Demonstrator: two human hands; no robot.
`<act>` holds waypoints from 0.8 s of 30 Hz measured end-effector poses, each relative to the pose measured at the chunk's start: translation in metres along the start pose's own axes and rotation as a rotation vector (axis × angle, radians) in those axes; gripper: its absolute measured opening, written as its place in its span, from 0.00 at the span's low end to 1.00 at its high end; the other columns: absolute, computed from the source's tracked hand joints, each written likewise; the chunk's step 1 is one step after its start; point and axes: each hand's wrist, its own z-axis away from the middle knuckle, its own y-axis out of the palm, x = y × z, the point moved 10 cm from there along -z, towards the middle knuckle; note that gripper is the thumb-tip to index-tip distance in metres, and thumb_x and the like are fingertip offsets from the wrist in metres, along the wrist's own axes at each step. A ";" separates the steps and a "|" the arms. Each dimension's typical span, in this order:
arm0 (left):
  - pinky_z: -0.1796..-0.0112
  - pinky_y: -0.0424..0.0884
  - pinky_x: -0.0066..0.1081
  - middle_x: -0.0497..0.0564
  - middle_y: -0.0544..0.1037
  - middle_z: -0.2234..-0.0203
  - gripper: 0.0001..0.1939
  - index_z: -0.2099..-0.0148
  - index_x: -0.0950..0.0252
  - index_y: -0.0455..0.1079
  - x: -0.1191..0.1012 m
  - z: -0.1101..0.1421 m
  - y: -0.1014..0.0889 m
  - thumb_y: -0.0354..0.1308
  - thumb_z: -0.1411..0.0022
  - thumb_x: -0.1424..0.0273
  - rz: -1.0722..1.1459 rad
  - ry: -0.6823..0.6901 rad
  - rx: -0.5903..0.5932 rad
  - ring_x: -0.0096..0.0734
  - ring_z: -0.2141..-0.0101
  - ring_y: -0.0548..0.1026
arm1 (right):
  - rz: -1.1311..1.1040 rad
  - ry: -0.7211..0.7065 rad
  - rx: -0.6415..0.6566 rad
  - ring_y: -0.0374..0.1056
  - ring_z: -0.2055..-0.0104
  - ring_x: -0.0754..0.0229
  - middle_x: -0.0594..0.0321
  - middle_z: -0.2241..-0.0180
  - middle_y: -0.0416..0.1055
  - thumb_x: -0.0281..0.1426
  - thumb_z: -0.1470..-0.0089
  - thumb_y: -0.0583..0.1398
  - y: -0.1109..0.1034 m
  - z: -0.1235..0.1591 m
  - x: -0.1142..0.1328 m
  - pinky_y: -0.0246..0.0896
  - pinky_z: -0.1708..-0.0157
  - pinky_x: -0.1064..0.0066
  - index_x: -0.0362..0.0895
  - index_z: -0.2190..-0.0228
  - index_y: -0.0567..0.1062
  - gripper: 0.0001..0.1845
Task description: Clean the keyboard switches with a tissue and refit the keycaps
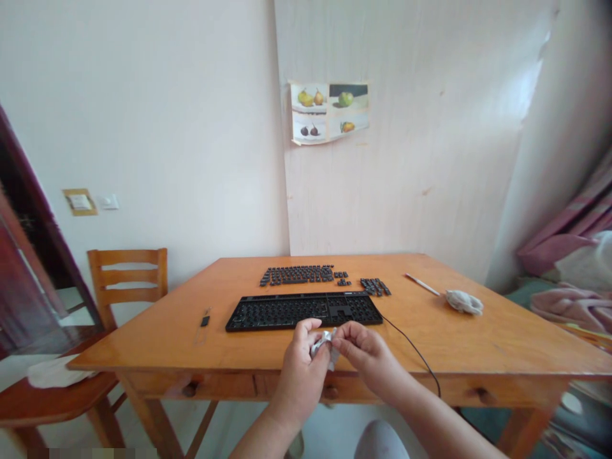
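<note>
My left hand [306,366] and my right hand [370,354] meet in front of the table's near edge. Between them is a crumpled white piece that looks like a tissue [326,339]; the fingers of both hands pinch it. Just beyond them lies a black keyboard [306,310] with its keycaps off, and its cable [415,349] runs off the front edge at the right. Behind the keyboard, loose black keycaps [299,275] are laid out in rows, with a smaller group of keycaps [375,286] to the right.
On the wooden table [172,319], a small black tool with wire loops [205,321] lies left of the keyboard. To the right are a white pen-like stick [423,284] and a crumpled whitish cloth [463,302]. A wooden chair [129,274] stands at the left.
</note>
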 end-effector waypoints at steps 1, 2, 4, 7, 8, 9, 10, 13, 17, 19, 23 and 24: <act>0.63 0.73 0.32 0.54 0.79 0.59 0.19 0.46 0.63 0.60 -0.001 0.001 -0.004 0.56 0.35 0.61 0.008 -0.006 -0.009 0.33 0.64 0.78 | -0.048 0.017 -0.002 0.60 0.72 0.65 0.66 0.74 0.66 0.44 0.42 0.61 0.002 0.001 0.001 0.56 0.70 0.72 0.44 0.71 0.69 0.16; 0.63 0.73 0.32 0.55 0.79 0.59 0.19 0.46 0.63 0.60 -0.002 0.003 -0.008 0.57 0.35 0.60 0.013 -0.013 -0.021 0.34 0.64 0.78 | -0.079 0.037 -0.007 0.57 0.74 0.66 0.68 0.76 0.64 0.45 0.43 0.61 0.004 0.003 0.001 0.53 0.73 0.73 0.44 0.71 0.69 0.17; 0.63 0.73 0.33 0.56 0.79 0.59 0.20 0.47 0.64 0.61 -0.002 0.005 -0.017 0.57 0.36 0.60 0.020 -0.023 -0.055 0.34 0.65 0.78 | -0.119 0.069 -0.012 0.49 0.78 0.68 0.72 0.80 0.57 0.45 0.44 0.62 0.007 0.005 0.001 0.45 0.77 0.74 0.44 0.71 0.68 0.18; 0.63 0.73 0.34 0.57 0.79 0.58 0.20 0.47 0.65 0.61 -0.001 0.007 -0.031 0.57 0.36 0.61 0.027 -0.037 -0.101 0.36 0.63 0.78 | -0.194 0.092 0.014 0.43 0.80 0.69 0.74 0.82 0.53 0.44 0.44 0.63 0.015 0.008 0.004 0.39 0.79 0.73 0.44 0.71 0.68 0.17; 0.63 0.74 0.34 0.57 0.79 0.58 0.20 0.46 0.65 0.61 0.000 0.007 -0.036 0.57 0.36 0.61 0.030 -0.042 -0.115 0.36 0.63 0.79 | -0.227 0.103 0.026 0.42 0.80 0.69 0.74 0.82 0.53 0.44 0.44 0.63 0.018 0.009 0.006 0.38 0.79 0.73 0.44 0.71 0.68 0.17; 0.63 0.74 0.34 0.57 0.79 0.58 0.20 0.46 0.65 0.61 0.001 0.008 -0.041 0.58 0.37 0.62 0.032 -0.046 -0.131 0.36 0.63 0.79 | -0.263 0.118 0.039 0.41 0.81 0.70 0.75 0.83 0.52 0.43 0.45 0.63 0.022 0.009 0.007 0.36 0.80 0.73 0.44 0.71 0.68 0.16; 0.63 0.74 0.34 0.57 0.79 0.58 0.20 0.46 0.65 0.61 0.002 0.009 -0.046 0.58 0.37 0.62 0.033 -0.048 -0.148 0.36 0.63 0.79 | -0.297 0.137 0.050 0.40 0.81 0.70 0.76 0.84 0.51 0.42 0.45 0.63 0.025 0.010 0.008 0.35 0.80 0.73 0.44 0.71 0.68 0.16; 0.63 0.74 0.34 0.56 0.79 0.58 0.21 0.46 0.65 0.62 0.003 0.011 -0.059 0.59 0.38 0.62 0.042 -0.047 -0.184 0.35 0.62 0.78 | -0.377 0.187 0.085 0.39 0.83 0.71 0.77 0.85 0.50 0.41 0.45 0.64 0.036 0.014 0.011 0.32 0.82 0.73 0.44 0.70 0.68 0.15; 0.62 0.73 0.32 0.57 0.79 0.57 0.21 0.46 0.65 0.61 0.001 0.012 -0.074 0.59 0.38 0.62 0.052 -0.045 -0.218 0.34 0.62 0.78 | -0.404 0.233 0.155 0.39 0.84 0.71 0.77 0.85 0.50 0.42 0.46 0.64 0.051 0.019 0.012 0.33 0.83 0.75 0.44 0.70 0.68 0.16; 0.63 0.73 0.31 0.57 0.79 0.57 0.21 0.46 0.65 0.62 -0.001 0.013 -0.083 0.60 0.39 0.63 0.057 -0.046 -0.252 0.34 0.63 0.78 | -0.372 0.254 0.179 0.39 0.85 0.71 0.77 0.85 0.51 0.44 0.45 0.64 0.056 0.022 0.012 0.34 0.83 0.75 0.44 0.68 0.69 0.16; 0.62 0.73 0.31 0.57 0.79 0.56 0.22 0.47 0.65 0.63 -0.005 0.014 -0.096 0.61 0.40 0.62 0.103 -0.050 -0.286 0.34 0.62 0.79 | -0.111 0.253 0.421 0.56 0.83 0.69 0.68 0.80 0.67 0.46 0.41 0.58 0.083 0.035 0.013 0.48 0.81 0.76 0.43 0.66 0.75 0.19; 0.62 0.73 0.31 0.58 0.79 0.56 0.23 0.47 0.66 0.63 -0.005 0.014 -0.098 0.61 0.40 0.61 0.121 -0.052 -0.288 0.35 0.62 0.79 | -0.002 0.223 0.496 0.61 0.80 0.67 0.65 0.78 0.70 0.45 0.39 0.57 0.091 0.040 0.014 0.53 0.78 0.75 0.42 0.68 0.76 0.19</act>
